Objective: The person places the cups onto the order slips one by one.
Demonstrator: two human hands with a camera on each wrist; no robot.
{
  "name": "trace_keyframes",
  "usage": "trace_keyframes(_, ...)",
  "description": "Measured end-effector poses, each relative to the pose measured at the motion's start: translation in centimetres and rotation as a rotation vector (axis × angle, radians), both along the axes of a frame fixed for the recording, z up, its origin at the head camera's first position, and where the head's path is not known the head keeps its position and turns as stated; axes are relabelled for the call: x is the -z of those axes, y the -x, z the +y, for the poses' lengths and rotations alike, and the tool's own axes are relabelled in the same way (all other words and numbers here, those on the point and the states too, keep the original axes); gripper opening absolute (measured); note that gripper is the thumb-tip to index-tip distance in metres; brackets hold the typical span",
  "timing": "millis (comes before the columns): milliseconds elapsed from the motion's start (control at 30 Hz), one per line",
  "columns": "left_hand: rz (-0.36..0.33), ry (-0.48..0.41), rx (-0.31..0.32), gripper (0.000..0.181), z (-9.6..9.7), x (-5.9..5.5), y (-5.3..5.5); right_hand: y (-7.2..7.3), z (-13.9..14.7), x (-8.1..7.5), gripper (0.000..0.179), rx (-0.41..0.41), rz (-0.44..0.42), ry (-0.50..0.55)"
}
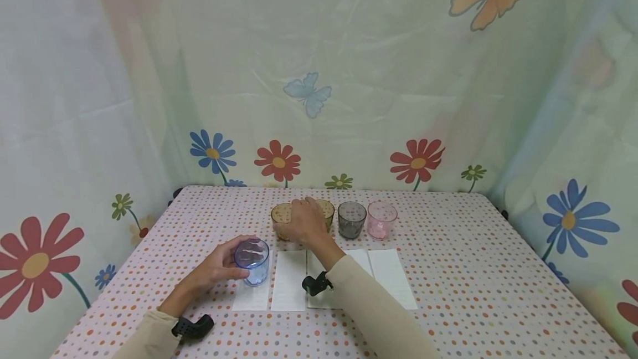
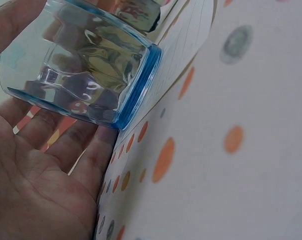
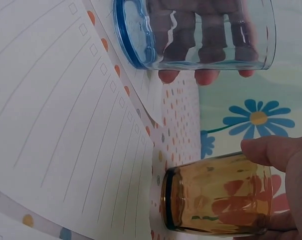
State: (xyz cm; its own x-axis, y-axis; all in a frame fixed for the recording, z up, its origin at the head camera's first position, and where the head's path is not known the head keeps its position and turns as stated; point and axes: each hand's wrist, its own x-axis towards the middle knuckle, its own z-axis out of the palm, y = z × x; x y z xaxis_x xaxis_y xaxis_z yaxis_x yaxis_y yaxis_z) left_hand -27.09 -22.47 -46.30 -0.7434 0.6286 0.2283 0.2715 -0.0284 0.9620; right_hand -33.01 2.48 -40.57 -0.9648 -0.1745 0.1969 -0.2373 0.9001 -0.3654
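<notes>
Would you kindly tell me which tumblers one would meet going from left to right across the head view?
Round transparent blue tumbler, round transparent amber tumbler, second round transparent amber tumbler, round transparent grey tumbler, round transparent pink tumbler.

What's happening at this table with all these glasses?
A person's left grip holds the blue glass upright at the leftmost white sheet, while their right grip is around the left amber glass. To the right of that one, the other amber glass, the gray glass and the pink glass stand in a row, untouched.
</notes>
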Motion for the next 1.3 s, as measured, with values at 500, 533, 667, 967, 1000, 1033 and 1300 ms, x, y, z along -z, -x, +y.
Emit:
trace_keyframes(500, -0.019, 0.015, -0.019, 0.084, 0.0, 0.0, 0.0, 0.0, -0.1, 0.0, 0.08, 0.033, 0.024, 0.03)
trace_keyframes(533, -0.018, 0.016, -0.017, 0.084, 0.0, 0.0, 0.0, 0.0, -0.1, 0.0, 0.08, 0.035, 0.021, 0.04)
trace_keyframes(667, -0.011, 0.012, -0.016, 0.083, 0.0, 0.0, 0.1, -0.1, -0.2, -0.1, 0.079, 0.036, 0.018, 0.086)
trace_keyframes(967, -0.014, 0.007, -0.013, 0.081, 0.0, 0.0, 0.1, -0.5, 0.1, 0.2, 0.079, 0.011, 0.079, 0.247)
trace_keyframes(1000, -0.016, 0.007, -0.012, 0.081, 0.0, 0.0, 0.0, -0.5, 0.2, 0.2, 0.079, 0.003, 0.089, 0.265)
trace_keyframes(1033, -0.016, 0.008, -0.012, 0.081, 0.0, 0.0, 0.0, -0.6, 0.2, 0.3, 0.078, -0.008, 0.1, 0.28)
trace_keyframes(1300, -0.006, 0.012, -0.007, 0.082, 0.0, 0.0, 0.0, -1.0, 0.7, 0.4, 0.073, -0.09, 0.129, 0.407)
